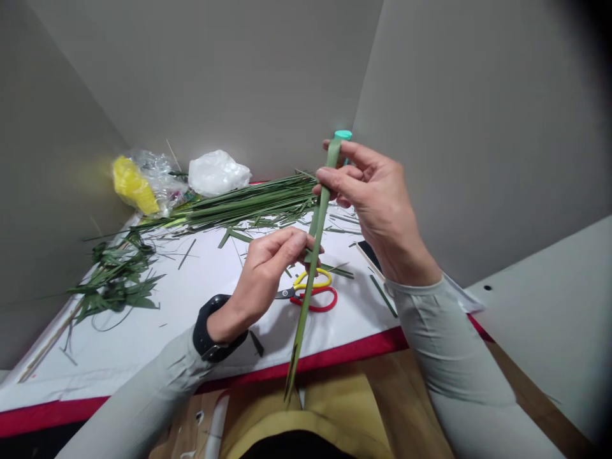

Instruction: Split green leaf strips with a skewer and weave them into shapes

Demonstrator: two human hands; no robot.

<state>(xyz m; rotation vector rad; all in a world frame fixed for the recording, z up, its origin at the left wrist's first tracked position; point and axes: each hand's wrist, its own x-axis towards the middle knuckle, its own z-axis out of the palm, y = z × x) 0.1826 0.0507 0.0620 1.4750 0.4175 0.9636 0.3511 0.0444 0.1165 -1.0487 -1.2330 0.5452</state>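
Note:
A long green leaf strip (310,280) runs slantwise between my two hands, looped over at its top. My right hand (368,185) pinches it near the upper end, the loop resting over the forefinger. Lower down, my left hand (272,261) grips the strip between thumb and fingers; the fingertips are partly hidden behind it. The strip's lower end is split into thin points and hangs past the table's front edge. Beneath it on the white table lie scissors (315,299) with one yellow and one red handle.
A pile of long green leaves (248,204) lies at the back. Woven leaf pieces (117,274) are at the left. A white plastic bag (218,173) and a yellow packet (134,185) stand behind. A dark flat object (370,254) sits by my right wrist. Grey partitions enclose the table.

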